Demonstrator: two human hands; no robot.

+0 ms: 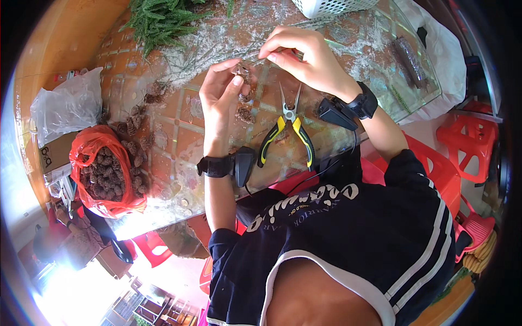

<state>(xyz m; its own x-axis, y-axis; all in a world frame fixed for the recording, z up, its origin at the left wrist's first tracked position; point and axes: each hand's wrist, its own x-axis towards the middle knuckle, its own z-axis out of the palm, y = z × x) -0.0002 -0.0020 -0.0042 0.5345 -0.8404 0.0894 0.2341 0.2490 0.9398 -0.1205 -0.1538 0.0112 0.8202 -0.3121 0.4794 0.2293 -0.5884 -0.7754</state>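
Note:
Over the glass-topped table (179,127), my left hand (217,95) pinches a small brown pine cone (240,69) between thumb and fingers. My right hand (307,51) is closed on a thin wire-like stem (261,61), whose near end meets the cone; whether it is fixed there I cannot make out. Below both hands lie needle-nose pliers (289,115) with yellow-and-black handles, jaws spread and pointing away from me. One more pine cone (244,114) rests on the table beside my left wrist, left of the pliers.
A red plastic bag (81,163) full of pine cones stands at the left, with loose cones (132,120) around it. Green artificial sprigs (163,22), thin stems and white flakes cover the far side. A white basket (331,6) and a clear-wrapped dark bundle (409,61) lie beyond.

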